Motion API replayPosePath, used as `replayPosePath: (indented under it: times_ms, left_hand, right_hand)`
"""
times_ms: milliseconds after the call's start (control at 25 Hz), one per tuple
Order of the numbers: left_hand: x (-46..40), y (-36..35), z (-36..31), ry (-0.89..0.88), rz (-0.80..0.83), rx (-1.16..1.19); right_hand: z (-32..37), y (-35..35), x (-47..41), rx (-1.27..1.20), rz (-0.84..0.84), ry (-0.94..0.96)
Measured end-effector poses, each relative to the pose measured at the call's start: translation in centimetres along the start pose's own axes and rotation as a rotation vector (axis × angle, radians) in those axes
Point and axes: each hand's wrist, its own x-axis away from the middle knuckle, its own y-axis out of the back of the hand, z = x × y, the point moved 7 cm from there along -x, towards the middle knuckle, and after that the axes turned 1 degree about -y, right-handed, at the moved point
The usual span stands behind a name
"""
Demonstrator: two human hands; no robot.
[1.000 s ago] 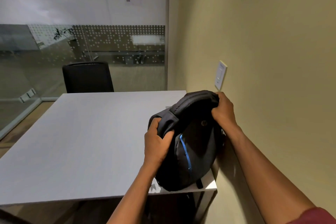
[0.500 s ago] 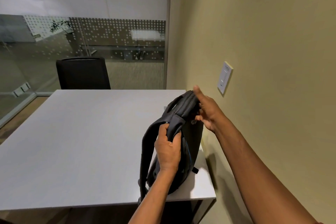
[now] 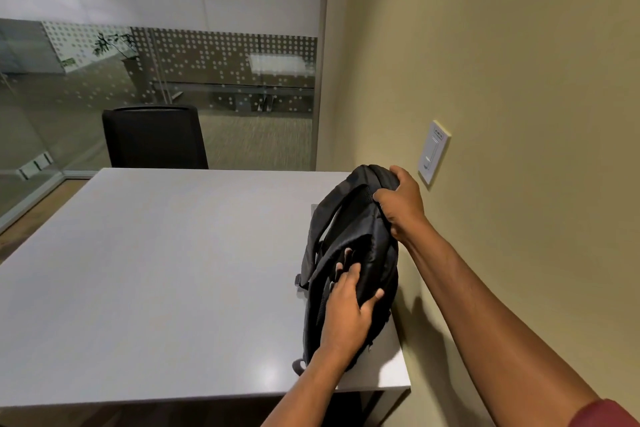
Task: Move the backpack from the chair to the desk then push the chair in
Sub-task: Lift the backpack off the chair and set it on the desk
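The soft black fabric backpack (image 3: 353,263), turned since 1 second ago, now rests on the white counter (image 3: 156,270) against the wall, left hand (image 3: 346,305) pressing it, right hand (image 3: 398,204) clamped on top, leaving the chair push.

You are in an office meeting room: white desk (image 3: 156,270), black chair (image 3: 154,137), dotted glass partition (image 3: 207,73).
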Motion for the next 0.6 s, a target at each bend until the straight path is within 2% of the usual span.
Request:
replayPosePath:
  times_ms: [120,280,600]
  left_hand:
    - [-1.4,0.7,-0.5,-0.042,-0.055,-0.011]
    - [-3.1,-0.2,-0.6,-0.057,-0.014,-0.038]
    - [-5.9,-3.9,-1.3,-0.068,0.15,-0.076]
  right_hand:
    - [0.5,0.6,-1.2,-0.056,0.007,0.024]
    - [0.5,1.1,-2.4,-0.118,0.064,-0.012]
    - [-0.7,2.9,-4.6,0.296,0.043,0.003]
